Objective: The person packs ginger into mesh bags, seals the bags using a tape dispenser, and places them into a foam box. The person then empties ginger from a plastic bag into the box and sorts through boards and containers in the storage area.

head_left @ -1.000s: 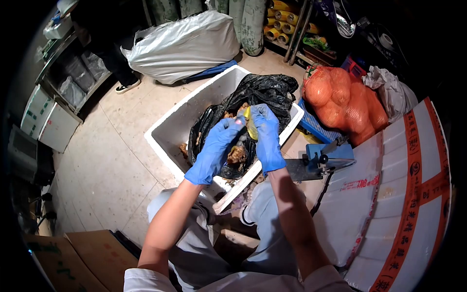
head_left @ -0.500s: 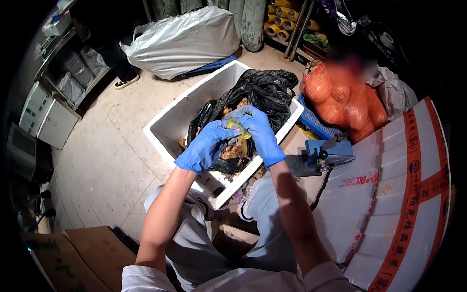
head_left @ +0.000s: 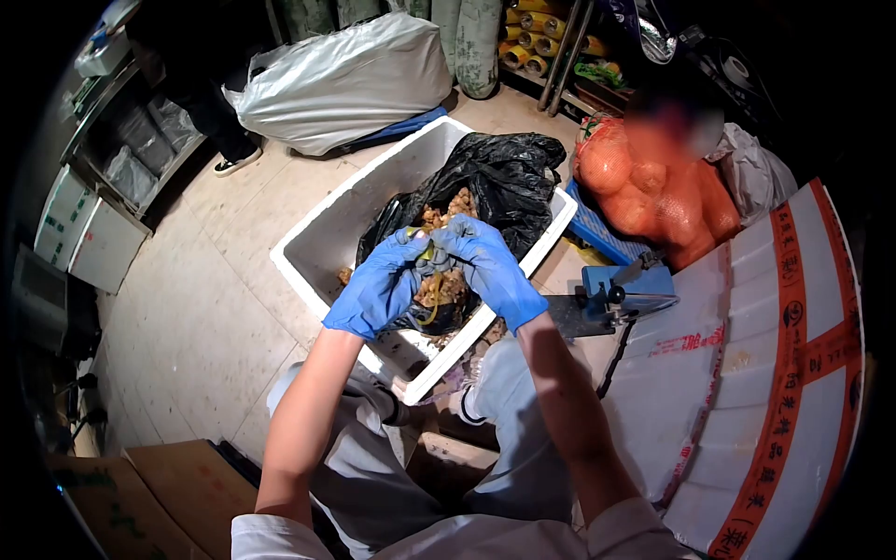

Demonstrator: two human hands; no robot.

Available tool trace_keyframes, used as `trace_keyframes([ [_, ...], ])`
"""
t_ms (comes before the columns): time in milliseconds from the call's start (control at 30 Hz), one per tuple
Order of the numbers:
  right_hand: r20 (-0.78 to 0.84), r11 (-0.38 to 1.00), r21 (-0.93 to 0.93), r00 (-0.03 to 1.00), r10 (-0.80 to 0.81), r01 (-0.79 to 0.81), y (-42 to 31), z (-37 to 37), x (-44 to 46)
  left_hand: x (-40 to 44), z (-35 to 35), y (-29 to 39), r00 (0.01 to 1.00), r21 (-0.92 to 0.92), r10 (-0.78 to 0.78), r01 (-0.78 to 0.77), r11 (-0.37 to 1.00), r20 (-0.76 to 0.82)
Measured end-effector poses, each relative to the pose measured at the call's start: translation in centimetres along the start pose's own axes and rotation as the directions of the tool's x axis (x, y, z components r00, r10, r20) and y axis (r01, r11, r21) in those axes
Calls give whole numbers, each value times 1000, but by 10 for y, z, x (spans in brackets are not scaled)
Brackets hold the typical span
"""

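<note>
My left hand (head_left: 378,280) and my right hand (head_left: 485,261), both in blue gloves, meet over a white foam box (head_left: 322,224). Fingers of both are closed in a pinch around a thin yellow strip (head_left: 432,303), whose loose end dangles below them. Its exact kind is hard to make out, and the gloves cover part of it. Beneath the hands, knobbly brown ginger (head_left: 461,203) lies in an open black plastic bag (head_left: 509,173) inside the box. Some pieces show below my fingers.
A blue device with a metal plate (head_left: 625,294) stands right of the box. Behind it are orange net sacks (head_left: 644,177). Taped white foam boxes (head_left: 728,373) fill the right side, cardboard (head_left: 177,495) the lower left. A white wrapped bundle (head_left: 350,84) and a person's shoe (head_left: 237,162) are farther back.
Both hands have drawn closer together and shifted slightly left. The yellow piece, bunched between them before, now shows a narrow end hanging down. More ginger is visible above the fingers.
</note>
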State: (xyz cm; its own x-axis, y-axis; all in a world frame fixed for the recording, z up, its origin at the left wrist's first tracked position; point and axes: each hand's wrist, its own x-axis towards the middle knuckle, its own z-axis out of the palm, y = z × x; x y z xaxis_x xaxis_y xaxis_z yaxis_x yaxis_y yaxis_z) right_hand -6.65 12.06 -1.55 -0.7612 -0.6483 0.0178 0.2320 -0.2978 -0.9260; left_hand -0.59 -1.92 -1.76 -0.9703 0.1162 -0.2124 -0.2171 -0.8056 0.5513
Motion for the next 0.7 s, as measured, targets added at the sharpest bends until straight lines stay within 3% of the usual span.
trace_keyframes([
  [33,-2,1000,0,1000,-1,1,-3,1,-1,-2,-2,3,1000,40,16,-15,999,-23],
  [100,-204,880,471,978,43,59,-11,5,-2,2,-22,3,997,43,77,-76,996,-15],
  [167,-206,847,528,977,58,61,1,-14,-2,-1,-30,6,974,0,190,-192,981,-124],
  [200,-184,903,430,979,91,-3,1,-17,-3,-5,-29,12,975,120,183,-168,978,-124],
  [233,-168,944,324,978,123,-63,1,-20,-4,-6,-32,15,975,121,184,-170,978,-122],
  [300,-198,989,-52,972,126,-139,-3,-3,-6,-4,-33,16,983,424,147,-89,901,-106],
  [333,-105,992,-50,988,110,-116,9,-4,-2,-8,-30,15,988,491,118,-57,870,-95],
  [367,-97,944,-307,990,99,-124,17,0,1,-10,-19,8,991,481,120,-79,873,-56],
  [400,-8,950,-314,1000,-11,8,28,0,0,-13,-13,4,997,445,76,-64,893,-11],
  [433,-25,889,-455,999,45,-51,11,14,-9,-9,-12,-1,998,442,64,-68,895,24],
  [467,50,966,-243,996,-76,86,16,14,-9,-18,-2,-1,997,353,55,-35,935,-48],
  [500,76,924,-282,966,-248,259,27,7,-4,-21,7,-2,988,344,92,-44,938,-124],
  [533,111,938,-284,978,-176,201,4,11,-15,-16,-2,-3,997,315,82,-80,946,8],
  [567,139,843,-471,965,-222,262,2,6,-12,-15,-1,-7,994,294,111,-110,950,15],
  [633,44,936,-208,958,-282,285,16,7,-11,-10,-4,-10,986,237,146,-160,958,75],
  [700,52,977,-133,986,-158,164,14,3,-10,-10,-5,-5,993,283,75,-98,954,92],
])
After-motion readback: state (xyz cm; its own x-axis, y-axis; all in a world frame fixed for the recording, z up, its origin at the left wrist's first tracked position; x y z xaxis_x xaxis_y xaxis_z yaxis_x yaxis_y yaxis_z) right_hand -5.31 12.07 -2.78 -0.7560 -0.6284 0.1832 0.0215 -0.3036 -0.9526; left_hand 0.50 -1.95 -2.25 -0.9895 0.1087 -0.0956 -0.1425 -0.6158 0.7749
